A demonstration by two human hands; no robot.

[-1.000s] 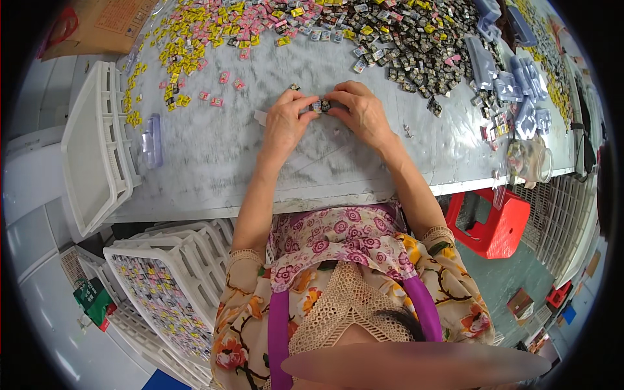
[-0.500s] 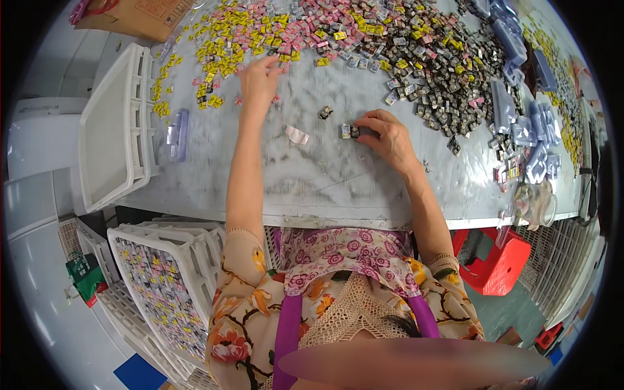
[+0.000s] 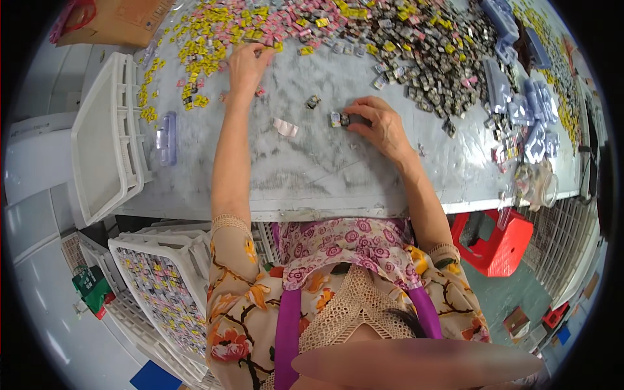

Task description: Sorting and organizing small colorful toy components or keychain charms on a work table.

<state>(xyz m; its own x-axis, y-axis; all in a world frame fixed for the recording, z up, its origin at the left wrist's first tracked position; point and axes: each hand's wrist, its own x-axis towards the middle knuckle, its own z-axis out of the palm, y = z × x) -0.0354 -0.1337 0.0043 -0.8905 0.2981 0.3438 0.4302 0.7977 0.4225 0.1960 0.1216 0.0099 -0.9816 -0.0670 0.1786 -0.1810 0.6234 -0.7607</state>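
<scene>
Small dark piece (image 3: 340,119) touches right hand's (image 3: 380,123) fingers (image 3: 356,121).

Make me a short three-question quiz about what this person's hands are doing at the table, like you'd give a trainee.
1. True or false: the left hand reaches into the yellow and pink pieces.
2. The right hand rests its fingertips at: A) a red stool, B) a small dark piece, C) a white crate.
3. What lies on the table between the two forearms?

Key: 1 true. 2 B. 3 A small pale scrap.
</scene>
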